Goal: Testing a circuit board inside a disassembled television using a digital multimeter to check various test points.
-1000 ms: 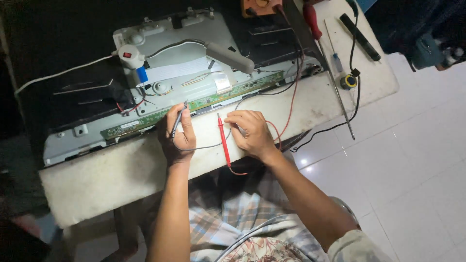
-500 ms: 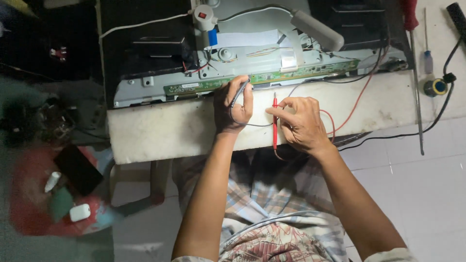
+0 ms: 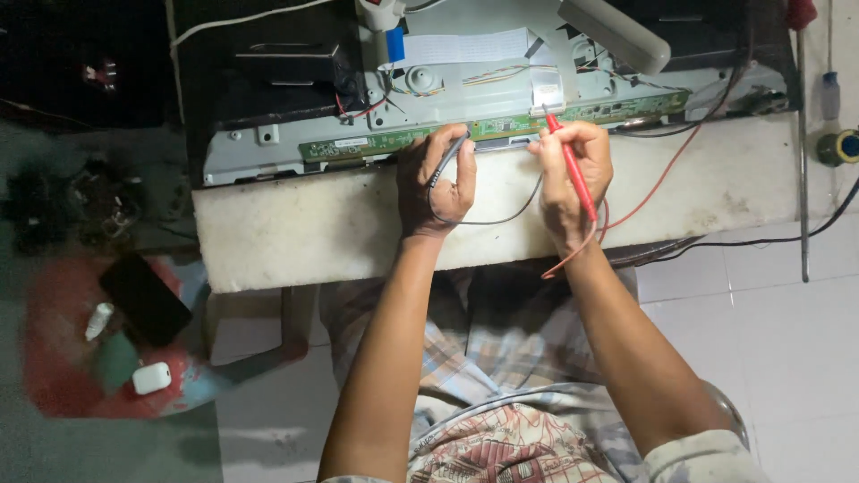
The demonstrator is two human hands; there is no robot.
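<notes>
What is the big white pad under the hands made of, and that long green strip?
White pad: looks like foam, matte and slightly pitted, with soft worn edges; it could be another soft slab. Green strip: looks like a circuit board, flat, smooth, thin, fixed to a grey metal-looking frame. The left hand and right hand hold probes against it.

An electronics repair workshop: an opened flat-panel chassis (image 3: 501, 98) with its long green circuit board (image 3: 501, 130) lies on a white foam-topped bench (image 3: 295, 233), meter probes, red (image 3: 571, 170) and black (image 3: 446, 163), on it, a screwdriver (image 3: 830, 89) beside it on a pale tiled floor (image 3: 787, 322)
</notes>
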